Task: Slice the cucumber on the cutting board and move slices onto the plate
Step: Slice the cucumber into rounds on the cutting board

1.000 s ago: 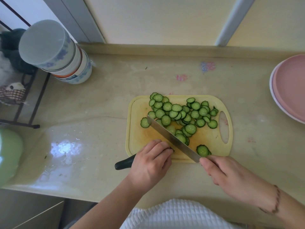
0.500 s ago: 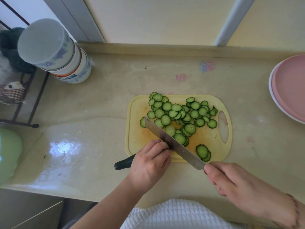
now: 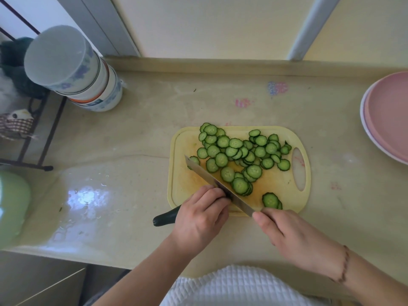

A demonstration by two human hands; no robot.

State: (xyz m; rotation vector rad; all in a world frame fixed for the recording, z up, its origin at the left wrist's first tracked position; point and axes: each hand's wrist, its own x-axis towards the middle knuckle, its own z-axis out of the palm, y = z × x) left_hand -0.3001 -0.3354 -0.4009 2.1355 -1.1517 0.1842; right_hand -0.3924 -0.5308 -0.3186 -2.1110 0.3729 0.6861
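A yellow cutting board (image 3: 183,151) lies on the counter, covered with several round cucumber slices (image 3: 239,154). My left hand (image 3: 199,217) presses down on the dark remaining cucumber (image 3: 164,218), whose end sticks out to the left past the board's near edge. My right hand (image 3: 293,236) grips the handle of a knife; the knife's blade (image 3: 217,185) runs diagonally across the board, right beside my left fingertips. A few slices (image 3: 271,200) lie stacked by the blade's heel. A pink plate (image 3: 388,115) sits at the right edge of the view.
A stack of upturned bowls (image 3: 72,71) stands at the back left of the counter. A pale green round object (image 3: 11,208) sits at the far left. A black metal rack (image 3: 33,138) is beyond the counter's left end. The counter's front edge is close to my body.
The knife blade lifted and shifted slightly left, then came down again beside my left fingers. My right hand drew back and returned. Slices near the blade's heel sit a little apart from it.
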